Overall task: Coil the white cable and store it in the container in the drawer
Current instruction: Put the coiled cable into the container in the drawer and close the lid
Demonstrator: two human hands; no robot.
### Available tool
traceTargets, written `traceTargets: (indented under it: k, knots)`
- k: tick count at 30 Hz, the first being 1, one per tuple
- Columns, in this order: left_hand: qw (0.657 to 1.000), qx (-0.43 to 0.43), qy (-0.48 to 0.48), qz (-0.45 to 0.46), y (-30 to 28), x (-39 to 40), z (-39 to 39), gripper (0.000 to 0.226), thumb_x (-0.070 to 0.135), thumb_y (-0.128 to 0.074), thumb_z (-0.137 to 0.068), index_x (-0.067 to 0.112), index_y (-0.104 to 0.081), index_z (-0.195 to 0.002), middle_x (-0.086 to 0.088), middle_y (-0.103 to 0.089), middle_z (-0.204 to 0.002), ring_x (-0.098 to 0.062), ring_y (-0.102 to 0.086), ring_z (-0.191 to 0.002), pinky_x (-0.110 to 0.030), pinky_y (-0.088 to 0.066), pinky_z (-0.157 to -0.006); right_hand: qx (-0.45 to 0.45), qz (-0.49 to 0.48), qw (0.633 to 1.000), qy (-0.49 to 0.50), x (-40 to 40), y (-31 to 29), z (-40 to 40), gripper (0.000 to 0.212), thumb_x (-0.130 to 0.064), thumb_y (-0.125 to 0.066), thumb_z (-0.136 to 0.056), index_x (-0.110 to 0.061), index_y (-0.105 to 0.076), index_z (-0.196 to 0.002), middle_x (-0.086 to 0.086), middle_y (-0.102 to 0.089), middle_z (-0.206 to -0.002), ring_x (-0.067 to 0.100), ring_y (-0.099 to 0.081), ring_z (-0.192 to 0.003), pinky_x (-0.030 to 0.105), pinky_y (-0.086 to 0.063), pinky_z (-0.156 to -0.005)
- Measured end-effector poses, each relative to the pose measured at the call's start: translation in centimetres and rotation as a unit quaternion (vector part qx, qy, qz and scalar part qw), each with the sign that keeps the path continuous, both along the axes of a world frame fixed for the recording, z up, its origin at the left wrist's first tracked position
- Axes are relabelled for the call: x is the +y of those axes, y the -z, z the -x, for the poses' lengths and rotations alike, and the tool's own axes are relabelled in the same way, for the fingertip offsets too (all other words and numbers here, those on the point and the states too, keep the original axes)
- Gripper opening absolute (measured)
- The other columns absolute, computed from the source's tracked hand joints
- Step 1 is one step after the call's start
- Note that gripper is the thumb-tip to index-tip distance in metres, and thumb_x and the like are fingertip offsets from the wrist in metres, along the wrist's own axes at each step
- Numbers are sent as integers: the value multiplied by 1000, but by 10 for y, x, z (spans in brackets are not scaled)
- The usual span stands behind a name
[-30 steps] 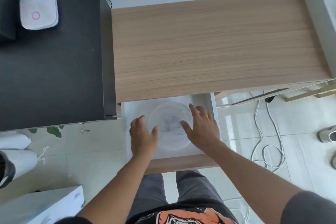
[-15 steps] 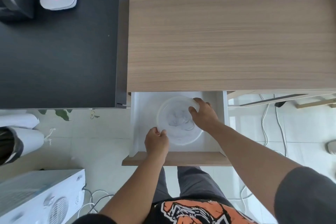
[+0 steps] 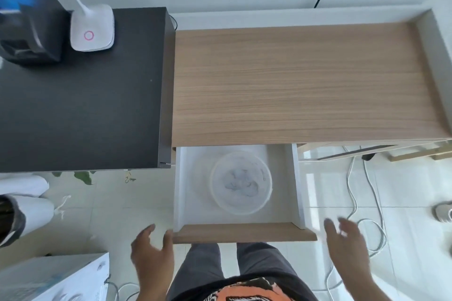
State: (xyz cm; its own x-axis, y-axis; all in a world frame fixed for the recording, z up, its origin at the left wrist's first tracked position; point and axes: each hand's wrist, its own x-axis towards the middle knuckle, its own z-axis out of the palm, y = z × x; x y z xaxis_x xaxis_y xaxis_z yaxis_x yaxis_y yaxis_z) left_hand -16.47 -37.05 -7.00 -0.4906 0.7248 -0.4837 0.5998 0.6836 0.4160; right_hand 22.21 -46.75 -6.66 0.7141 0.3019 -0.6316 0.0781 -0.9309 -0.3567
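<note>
1. Left hand (image 3: 151,250) spread, fingers apart and loosely curled, holding nothing; thumb tip touching or just beside the left end of the wooden drawer front (image 3: 244,232), exact contact not clear.
2. Left forearm reaching up from the near edge of the view, palm turned toward the drawer.
3. Right hand (image 3: 347,243) also spread and empty, fingers fanned and blurred; hovering just right of the drawer front's right end, over the tiled floor (image 3: 403,203), touching nothing visible.
4. Right forearm coming in from the near right corner, angled toward the drawer.
5. White drawer (image 3: 179,183) pulled out toward the near side from under the wooden table (image 3: 293,85).
6. Round translucent container (image 3: 241,182) resting in the middle of the drawer, lid apparently on; a pale grey tangle showing dimly inside, too blurred to confirm as the white cable.
7. Loose cables (image 3: 367,225) lying on the floor to the right, near the right hand.
8. Black table (image 3: 80,110) standing to the left, with a white lamp base (image 3: 92,28) at its far side.
</note>
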Motion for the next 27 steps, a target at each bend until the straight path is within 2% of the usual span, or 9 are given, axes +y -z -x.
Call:
traceTargets:
  k: [2,4,6,9,12,15,18,22,27]
  knots:
    - [993,-73,-67,57,3,-9,6,37,41,-71,-88,13,-68,-112,-9,-73,-110,-30,-69,-99,-50,-50,-97,167,-22,975,142,-20,5,6,32,-26,-61,-102,-1,-63,-121,32,-67,-125,50,-64,-115,64,-44,-106]
    - [983,-146,-90,64,7,-12,4,30,43,-63,-92,17,-74,-100,-5,-78,-91,-24,-75,-83,-53,-55,-94,243,-67,943,219,-27,9,19,31,-19,-60,-103,8,-66,-117,29,-74,-108,44,-71,-100,59,-51,-99]
    - [977,-170,-114,50,10,-11,1,21,35,-61,-96,20,-76,-94,-3,-79,-87,-16,-77,-77,-49,-57,-92,250,-117,931,238,-25,11,29,29,-16,-60,-103,10,-69,-113,26,-78,-98,40,-75,-96,55,-54,-96]
    - [961,-210,-179,25,10,0,-7,21,30,-62,-96,23,-77,-83,-3,-79,-83,-16,-78,-83,-29,-60,-78,244,-174,915,268,-7,13,38,26,-17,-61,-103,7,-71,-108,26,-79,-97,36,-78,-94,51,-55,-96]
    - [953,-235,-191,12,12,21,-13,25,31,-60,-96,18,-73,-80,-7,-76,-84,-29,-76,-91,-33,-59,-79,252,-202,902,285,16,11,38,24,-17,-62,-102,5,-72,-106,23,-80,-96,31,-79,-93,48,-56,-94]
    - [930,-264,-255,-4,16,42,-22,27,37,-63,-96,13,-72,-87,-11,-75,-92,-22,-75,-89,-25,-56,-75,257,-224,894,291,39,9,34,25,-19,-60,-103,3,-72,-101,17,-82,-90,31,-78,-93,48,-57,-91]
    - [913,-292,-283,-22,20,64,-34,34,38,-65,-96,5,-71,-103,-12,-75,-98,-21,-74,-92,-24,-56,-77,265,-239,883,305,66,6,28,31,-23,-61,-103,7,-69,-106,19,-78,-99,33,-76,-95,44,-60,-79]
    - [860,-371,-345,-60,17,97,-53,47,33,-60,-100,-5,-57,-128,-17,-68,-115,-26,-70,-107,-34,-54,-95,279,-254,863,337,105,4,22,33,-23,-65,-101,9,-67,-107,22,-73,-107,34,-76,-94,41,-62,-76]
    - [807,-449,-377,-73,5,121,-87,28,12,-51,-105,-6,-56,-127,-20,-66,-121,-25,-70,-102,-34,-54,-95,300,-284,835,363,146,3,25,22,-16,-61,-104,4,-67,-100,22,-73,-106,30,-78,-88,41,-63,-75]
